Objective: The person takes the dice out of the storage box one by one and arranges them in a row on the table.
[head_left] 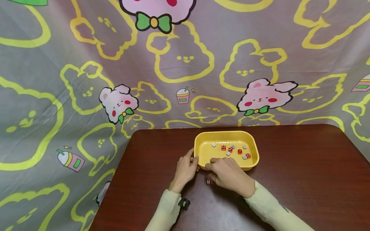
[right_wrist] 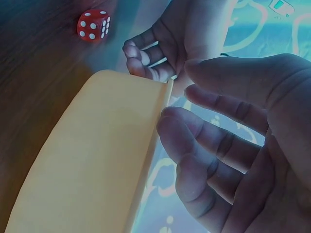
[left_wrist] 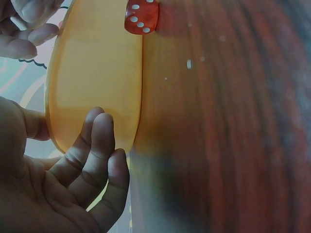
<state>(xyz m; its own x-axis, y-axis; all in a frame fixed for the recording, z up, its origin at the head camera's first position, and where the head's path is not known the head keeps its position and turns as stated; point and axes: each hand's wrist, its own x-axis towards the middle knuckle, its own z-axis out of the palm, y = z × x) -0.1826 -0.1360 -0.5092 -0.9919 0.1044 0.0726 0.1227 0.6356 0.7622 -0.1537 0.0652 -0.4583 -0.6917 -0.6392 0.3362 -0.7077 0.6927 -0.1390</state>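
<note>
Dark wood grain fills the table [head_left: 297, 166] before you. Nearest lies one glossy red die [head_left: 208, 182], round-cornered with white pips, just outside the yellow tray [head_left: 206, 151] by its near-left corner. Your right hand [head_left: 231, 175] is over that near edge, fingers loosely bent, thumb apart, no die visible between them. Your left hand [head_left: 185, 168] pinches the tray's left end, seemingly to steady it. Inside, walls contain scattered red and white dice [head_left: 230, 150]; beyond hangs a patterned curtain [head_left: 214, 80].
</note>
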